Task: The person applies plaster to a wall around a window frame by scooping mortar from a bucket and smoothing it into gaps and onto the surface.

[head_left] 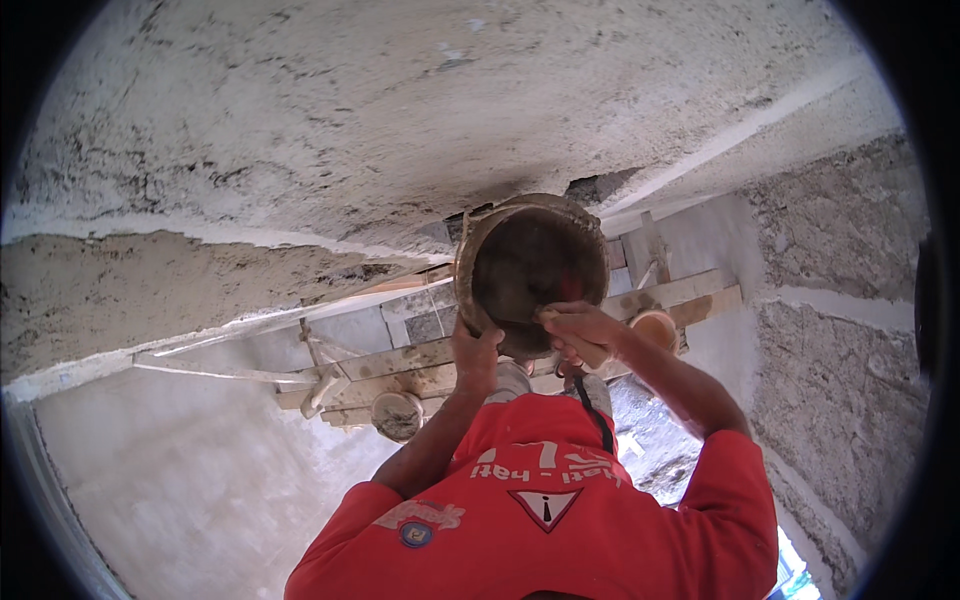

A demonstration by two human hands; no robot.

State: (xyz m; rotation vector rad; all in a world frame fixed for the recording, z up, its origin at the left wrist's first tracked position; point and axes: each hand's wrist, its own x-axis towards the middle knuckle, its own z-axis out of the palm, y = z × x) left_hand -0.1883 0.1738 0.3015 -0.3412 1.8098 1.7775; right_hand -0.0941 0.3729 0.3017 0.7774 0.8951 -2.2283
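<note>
A round, mortar-crusted bucket [532, 205] is held up in front of me, its mouth tipped toward me and its inside dark. My left hand [476, 356] is closed on the bucket's near left rim. At the right side of the mouth, my right hand [582, 328] wraps round a tool with a pale wooden handle [592, 353]. The tool's working end is lost in the dark of the bucket, so its exact kind is unclear.
Scaffold planks [400, 362] run across below the bucket. On them stand a small bucket with grey mix [397, 416] at left and a pale round container [655, 328] at right. A rough plastered surface [350, 110] spans the top; a rough wall [850, 370] rises at right.
</note>
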